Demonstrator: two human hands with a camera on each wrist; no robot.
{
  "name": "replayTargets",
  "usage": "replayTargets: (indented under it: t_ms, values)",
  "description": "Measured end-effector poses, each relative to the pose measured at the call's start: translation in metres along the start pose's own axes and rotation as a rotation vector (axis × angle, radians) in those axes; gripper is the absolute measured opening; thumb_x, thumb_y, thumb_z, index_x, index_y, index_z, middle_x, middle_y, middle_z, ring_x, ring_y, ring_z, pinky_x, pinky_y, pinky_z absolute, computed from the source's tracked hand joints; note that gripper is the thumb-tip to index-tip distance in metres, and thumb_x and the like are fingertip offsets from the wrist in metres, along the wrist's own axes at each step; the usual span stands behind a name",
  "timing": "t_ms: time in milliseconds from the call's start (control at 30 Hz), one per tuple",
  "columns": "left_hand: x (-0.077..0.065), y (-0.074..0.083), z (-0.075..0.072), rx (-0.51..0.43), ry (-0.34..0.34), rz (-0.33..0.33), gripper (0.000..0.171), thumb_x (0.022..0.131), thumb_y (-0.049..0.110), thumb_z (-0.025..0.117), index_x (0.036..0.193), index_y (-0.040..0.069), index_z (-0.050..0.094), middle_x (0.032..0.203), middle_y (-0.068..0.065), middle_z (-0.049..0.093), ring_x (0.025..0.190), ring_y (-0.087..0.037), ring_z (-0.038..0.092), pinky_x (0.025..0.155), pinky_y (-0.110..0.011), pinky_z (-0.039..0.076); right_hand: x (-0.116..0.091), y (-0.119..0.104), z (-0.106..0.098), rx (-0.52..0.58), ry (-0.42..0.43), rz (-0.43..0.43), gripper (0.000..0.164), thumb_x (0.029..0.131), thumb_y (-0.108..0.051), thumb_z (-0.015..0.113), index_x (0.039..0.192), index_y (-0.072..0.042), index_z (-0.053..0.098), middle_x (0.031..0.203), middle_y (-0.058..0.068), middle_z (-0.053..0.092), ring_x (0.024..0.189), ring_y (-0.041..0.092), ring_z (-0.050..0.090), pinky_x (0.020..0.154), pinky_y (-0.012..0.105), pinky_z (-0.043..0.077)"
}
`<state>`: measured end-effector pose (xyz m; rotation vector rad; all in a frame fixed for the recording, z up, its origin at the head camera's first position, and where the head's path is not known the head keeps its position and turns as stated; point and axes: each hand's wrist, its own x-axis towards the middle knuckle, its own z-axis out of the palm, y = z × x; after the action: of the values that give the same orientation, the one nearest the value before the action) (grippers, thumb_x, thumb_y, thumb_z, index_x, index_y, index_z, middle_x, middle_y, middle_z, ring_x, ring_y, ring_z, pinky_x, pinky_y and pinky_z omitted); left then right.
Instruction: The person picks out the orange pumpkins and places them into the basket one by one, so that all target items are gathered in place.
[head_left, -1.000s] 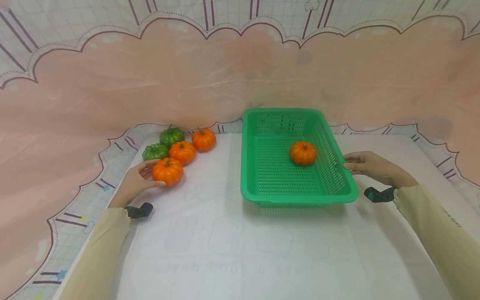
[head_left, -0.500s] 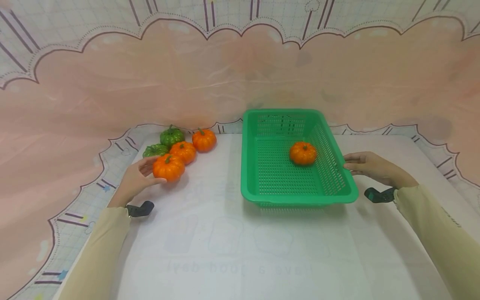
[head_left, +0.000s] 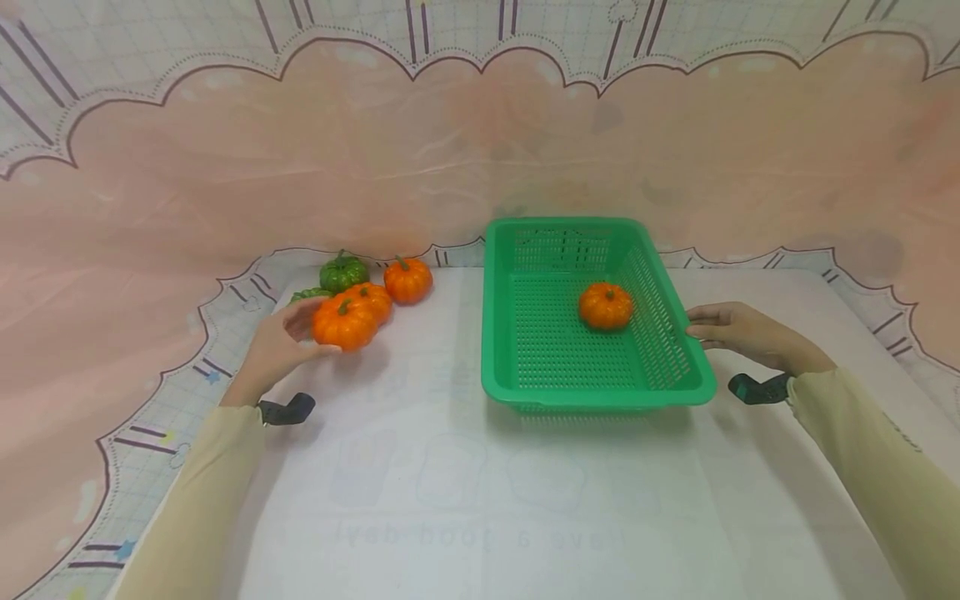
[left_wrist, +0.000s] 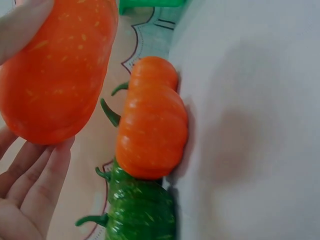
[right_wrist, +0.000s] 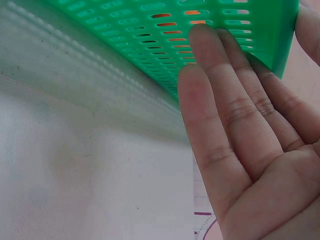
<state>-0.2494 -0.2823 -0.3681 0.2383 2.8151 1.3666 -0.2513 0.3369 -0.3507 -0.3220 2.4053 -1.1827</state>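
My left hand [head_left: 272,348] grips a small orange pumpkin [head_left: 345,325], thumb on one side and fingers on the other. In the left wrist view this pumpkin [left_wrist: 57,75] is raised off the white table. Behind it stand two more orange pumpkins [head_left: 408,280] and two green pumpkins [head_left: 343,273], partly covered by the held one and the hand. At the green plastic basket [head_left: 498,333], my right hand [head_left: 750,335] holds the right rim, thumb at the lip and fingers against the slotted outer wall [right_wrist: 145,42]. One orange pumpkin [head_left: 606,306] sits inside the basket.
A white table [head_left: 450,508] carries everything, with faint printing near its front. Patterned pink cloth [head_left: 420,150] rises behind and at the sides. Black wrist cameras [head_left: 288,409] are strapped to both wrists.
My left hand has lifted the pumpkin and shifted it slightly away from me and to the right, covering more of the orange one behind. The right hand and basket stay put.
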Motion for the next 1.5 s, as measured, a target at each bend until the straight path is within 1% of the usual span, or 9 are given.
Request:
replayTargets:
  t_ms: [133, 333, 467, 600, 767, 867, 1033, 1300, 1500]
  values:
    - [0.002, 0.008, -0.001, 0.013, 0.019, 0.013, 0.081, 0.075, 0.030, 0.079, 0.142, 0.009, 0.037, 0.147, -0.016, 0.039, 0.132, -0.036, 0.041, 0.107, -0.051, 0.038, 0.000, 0.000, 0.000, -0.004, -0.002, 0.001, 0.056, 0.098, -0.024, 0.049, 0.138, 0.012, 0.034, 0.136, 0.022, 0.050, 0.098, -0.012, 0.056, 0.094, 0.030, 0.052]
    - [0.003, 0.017, 0.001, 0.023, 0.018, 0.037, 0.082, 0.076, 0.033, 0.078, 0.142, 0.008, 0.037, 0.146, -0.018, 0.040, 0.131, -0.038, 0.042, 0.106, -0.052, 0.038, 0.000, 0.000, 0.001, -0.016, -0.009, -0.001, 0.056, 0.099, -0.024, 0.048, 0.138, 0.012, 0.033, 0.138, 0.027, 0.047, 0.098, -0.013, 0.056, 0.097, 0.038, 0.050]
    - [0.003, 0.022, 0.003, 0.027, 0.022, 0.043, 0.081, 0.075, 0.033, 0.077, 0.142, 0.007, 0.038, 0.145, -0.018, 0.041, 0.131, -0.038, 0.042, 0.105, -0.052, 0.039, 0.000, -0.001, 0.001, -0.018, -0.009, 0.005, 0.057, 0.099, -0.025, 0.048, 0.139, 0.012, 0.032, 0.139, 0.028, 0.044, 0.098, -0.014, 0.055, 0.098, 0.039, 0.050]
    - [0.004, 0.028, 0.006, 0.020, 0.028, 0.049, 0.080, 0.076, 0.031, 0.078, 0.141, 0.007, 0.039, 0.144, -0.018, 0.042, 0.131, -0.036, 0.042, 0.105, -0.049, 0.039, 0.000, -0.001, 0.000, -0.011, -0.009, 0.004, 0.057, 0.098, -0.025, 0.048, 0.139, 0.012, 0.033, 0.139, 0.028, 0.044, 0.098, -0.013, 0.055, 0.096, 0.035, 0.051]
    - [0.005, 0.036, 0.008, 0.011, 0.029, 0.067, 0.079, 0.076, 0.029, 0.077, 0.141, 0.006, 0.039, 0.143, -0.017, 0.043, 0.131, -0.035, 0.042, 0.105, -0.048, 0.040, 0.000, -0.001, 0.000, 0.001, -0.004, 0.006, 0.055, 0.098, -0.024, 0.049, 0.138, 0.011, 0.034, 0.137, 0.023, 0.049, 0.098, -0.012, 0.056, 0.094, 0.029, 0.052]
    - [0.006, 0.040, 0.010, 0.000, 0.026, 0.086, 0.079, 0.076, 0.027, 0.078, 0.141, 0.006, 0.038, 0.143, -0.017, 0.043, 0.132, -0.034, 0.042, 0.105, -0.048, 0.040, 0.000, -0.001, 0.000, 0.002, -0.002, 0.006, 0.056, 0.098, -0.024, 0.050, 0.138, 0.012, 0.034, 0.136, 0.023, 0.050, 0.098, -0.012, 0.056, 0.094, 0.030, 0.052]
    - [0.008, 0.049, 0.013, 0.001, 0.021, 0.103, 0.081, 0.073, 0.028, 0.080, 0.141, 0.008, 0.040, 0.144, -0.016, 0.043, 0.131, -0.034, 0.043, 0.104, -0.049, 0.041, 0.000, 0.000, 0.000, -0.003, -0.008, 0.004, 0.057, 0.098, -0.025, 0.049, 0.139, 0.012, 0.033, 0.139, 0.027, 0.045, 0.098, -0.013, 0.055, 0.095, 0.033, 0.052]
    - [0.011, 0.060, 0.019, -0.013, 0.020, 0.193, 0.078, 0.072, 0.022, 0.081, 0.138, 0.007, 0.043, 0.141, -0.014, 0.046, 0.130, -0.033, 0.045, 0.105, -0.047, 0.041, -0.002, -0.002, 0.001, 0.004, -0.006, -0.007, 0.057, 0.099, -0.024, 0.047, 0.139, 0.013, 0.032, 0.140, 0.029, 0.042, 0.098, -0.014, 0.054, 0.093, 0.027, 0.052]
    - [0.016, 0.068, 0.024, -0.043, 0.015, 0.187, 0.076, 0.070, 0.021, 0.082, 0.137, 0.011, 0.046, 0.140, -0.011, 0.046, 0.131, -0.030, 0.045, 0.106, -0.048, 0.041, -0.002, -0.002, 0.001, 0.003, -0.002, -0.014, 0.055, 0.098, -0.023, 0.048, 0.138, 0.013, 0.033, 0.137, 0.027, 0.046, 0.098, -0.013, 0.056, 0.094, 0.031, 0.052]
